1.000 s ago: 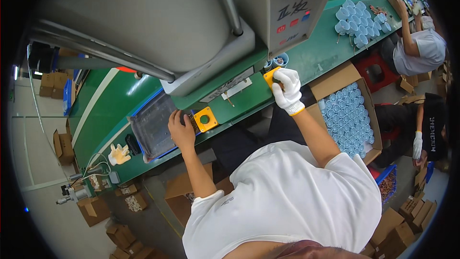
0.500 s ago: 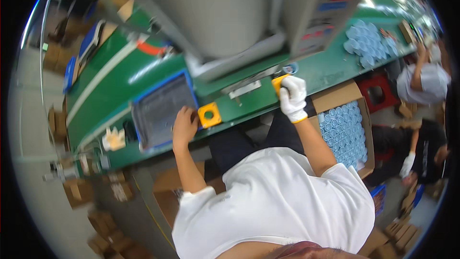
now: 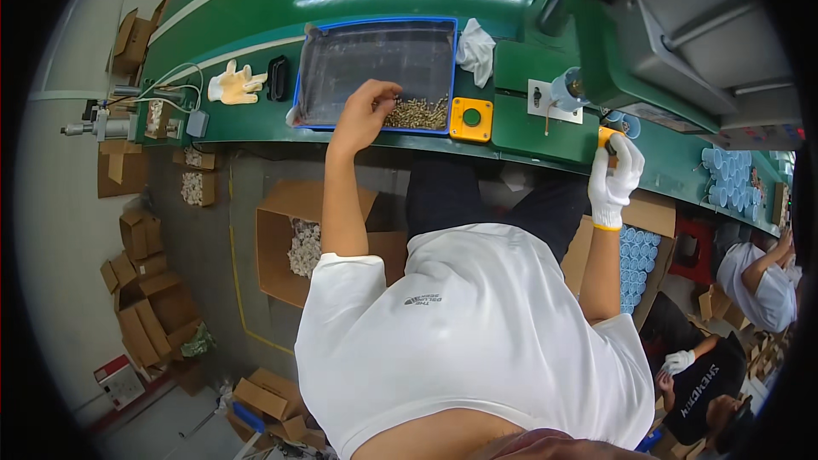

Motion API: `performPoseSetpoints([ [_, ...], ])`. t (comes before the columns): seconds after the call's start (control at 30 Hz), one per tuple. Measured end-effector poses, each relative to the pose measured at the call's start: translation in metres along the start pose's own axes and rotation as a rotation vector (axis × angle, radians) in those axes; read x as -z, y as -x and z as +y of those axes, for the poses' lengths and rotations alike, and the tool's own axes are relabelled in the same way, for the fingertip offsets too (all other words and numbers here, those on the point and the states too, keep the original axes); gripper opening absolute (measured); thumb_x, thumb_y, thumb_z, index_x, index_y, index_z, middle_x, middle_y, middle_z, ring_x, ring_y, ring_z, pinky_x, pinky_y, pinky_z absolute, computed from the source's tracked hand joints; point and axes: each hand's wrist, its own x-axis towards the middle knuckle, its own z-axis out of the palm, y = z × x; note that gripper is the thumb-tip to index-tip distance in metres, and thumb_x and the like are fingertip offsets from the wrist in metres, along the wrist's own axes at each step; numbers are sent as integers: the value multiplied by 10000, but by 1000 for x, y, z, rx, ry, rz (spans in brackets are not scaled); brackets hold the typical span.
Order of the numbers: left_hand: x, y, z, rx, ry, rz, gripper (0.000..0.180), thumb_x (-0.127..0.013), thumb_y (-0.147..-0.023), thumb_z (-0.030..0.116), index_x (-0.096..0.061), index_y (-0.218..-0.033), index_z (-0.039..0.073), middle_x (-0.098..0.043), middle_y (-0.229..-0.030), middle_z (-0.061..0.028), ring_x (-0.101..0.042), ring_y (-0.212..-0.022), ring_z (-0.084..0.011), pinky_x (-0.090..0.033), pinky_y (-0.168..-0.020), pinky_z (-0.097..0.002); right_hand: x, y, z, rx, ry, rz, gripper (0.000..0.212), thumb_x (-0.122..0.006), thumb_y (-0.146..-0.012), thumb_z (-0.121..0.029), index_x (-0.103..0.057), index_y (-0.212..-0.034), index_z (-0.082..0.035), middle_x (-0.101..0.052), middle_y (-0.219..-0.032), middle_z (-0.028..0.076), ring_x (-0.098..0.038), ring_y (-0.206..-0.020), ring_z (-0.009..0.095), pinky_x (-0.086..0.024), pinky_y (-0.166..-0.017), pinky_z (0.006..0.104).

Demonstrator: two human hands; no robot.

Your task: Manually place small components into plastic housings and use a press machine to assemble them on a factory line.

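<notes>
My bare left hand (image 3: 365, 119) is over the near part of a blue-rimmed tray (image 3: 375, 43), fingers bent together beside a pile of small brass-coloured parts (image 3: 419, 113). Whatever its fingertips hold is hidden. My right hand (image 3: 618, 175), in a white glove, curls round a yellow push-button box (image 3: 606, 135) at the bench's near edge. Another yellow box with a green button (image 3: 471, 119) sits just right of the tray. Between the two boxes, a light-blue cup (image 3: 562, 92) is on a metal plate (image 3: 539, 98) beside the machine (image 3: 673, 51).
A white cloth (image 3: 475, 51), a spare glove (image 3: 237, 85) and a black object (image 3: 277, 78) lie on the green bench. Blue cups fill a carton (image 3: 637, 264) at my right; more cups (image 3: 731, 179) stand farther right. An open carton (image 3: 281, 260) is below left. Co-workers sit at right.
My view has swung, putting the machine farther right. My left hand has gone from beside the green-button box to the brass parts in the tray. My right hand stays at its yellow box.
</notes>
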Motion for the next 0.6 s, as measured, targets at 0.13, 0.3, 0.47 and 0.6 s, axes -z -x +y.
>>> performPoseSetpoints([
  [0.13,5,-9,-5,-246,-277,120,228,-591,-929,-97,-725,-1083,5,-662,-1068,-163,-677,-979,-370,-538,-873,-412,5,-40,-54,-371,-324,-59,411,-788,-859,-33,-659,-1247,-2,-680,-1234,140,-623,-1194,266,-498,-1016,417],
  [0.3,-21,-27,-4,-370,-481,238,256,-570,-948,-95,-734,-1085,44,-657,-1104,-172,-671,-999,-393,-536,-872,-415,-31,-100,-77,-669,-661,-323,374,-876,-808,-112,-670,-1090,23,-704,-983,77,-670,-831,182,-552,-769,334],
  [0.47,-39,-28,-6,-372,-437,259,199,-589,-954,-77,-734,-1045,25,-665,-1087,-151,-684,-949,-348,-543,-812,-387,-21,-68,-47,-549,-472,24,289,-837,-867,-181,-663,-986,17,-657,-903,56,-585,-757,139,-519,-672,327],
  [0.6,-34,-15,-10,-277,-478,298,196,-601,-913,-89,-734,-1012,15,-675,-1057,-152,-681,-979,-366,-541,-840,-423,-18,-73,84,-540,-640,478,438,-688,-983,-298,-575,-1287,-3,-646,-1150,132,-628,-941,164,-557,-795,355],
])
